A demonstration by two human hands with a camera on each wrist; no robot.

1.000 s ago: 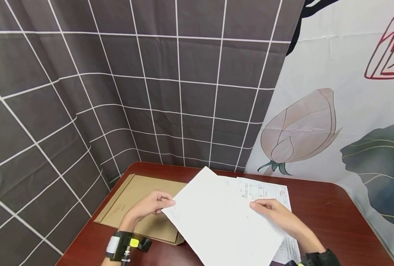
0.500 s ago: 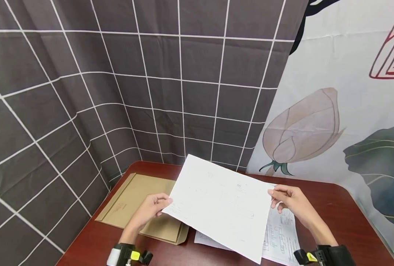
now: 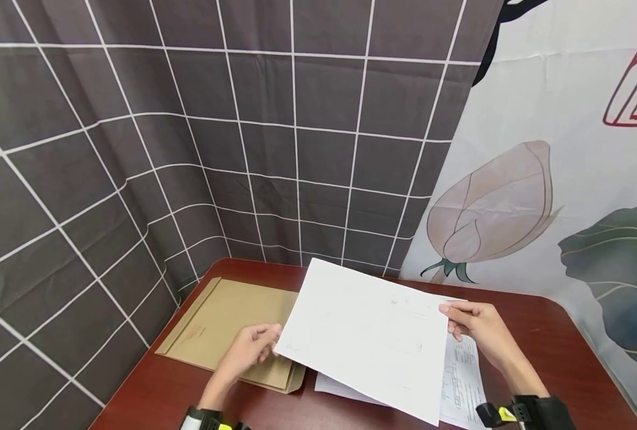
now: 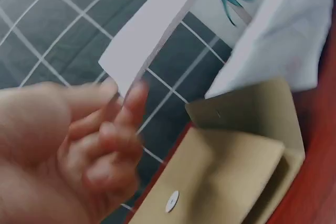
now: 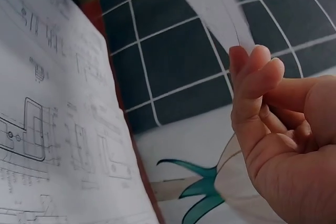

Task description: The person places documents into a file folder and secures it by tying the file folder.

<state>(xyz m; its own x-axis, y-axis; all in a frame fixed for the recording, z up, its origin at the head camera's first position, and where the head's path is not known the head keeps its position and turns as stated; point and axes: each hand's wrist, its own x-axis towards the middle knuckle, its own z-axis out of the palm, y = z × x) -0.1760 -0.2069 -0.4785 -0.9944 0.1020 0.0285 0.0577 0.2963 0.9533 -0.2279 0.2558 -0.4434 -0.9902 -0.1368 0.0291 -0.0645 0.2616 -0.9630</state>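
A white sheet of paper (image 3: pixel 367 340), with faint marks on it, is held up above the table between both hands. My left hand (image 3: pixel 251 349) pinches its left corner between thumb and forefinger, as the left wrist view also shows the paper (image 4: pixel 152 30). At the upper right corner, my right hand (image 3: pixel 480 328) pinches the same paper, the other fingers curled in. Beneath lie printed drawing sheets (image 3: pixel 461 382), partly hidden by the raised paper; line diagrams show on these printed sheets (image 5: pixel 63 124) in the right wrist view.
A brown kraft document envelope (image 3: pixel 232 316) lies on the left of the dark red table (image 3: pixel 533 340); its flap stands raised in the left wrist view, near a round white button (image 4: pixel 172 201). A grey gridded curtain (image 3: pixel 265 149) and a flowered cloth (image 3: pixel 512 275) hang behind.
The right hand has moved from the paper's right side out to its upper right corner. The paper has turned and spread flatter, then shifted slightly right. The left hand kept its corner.
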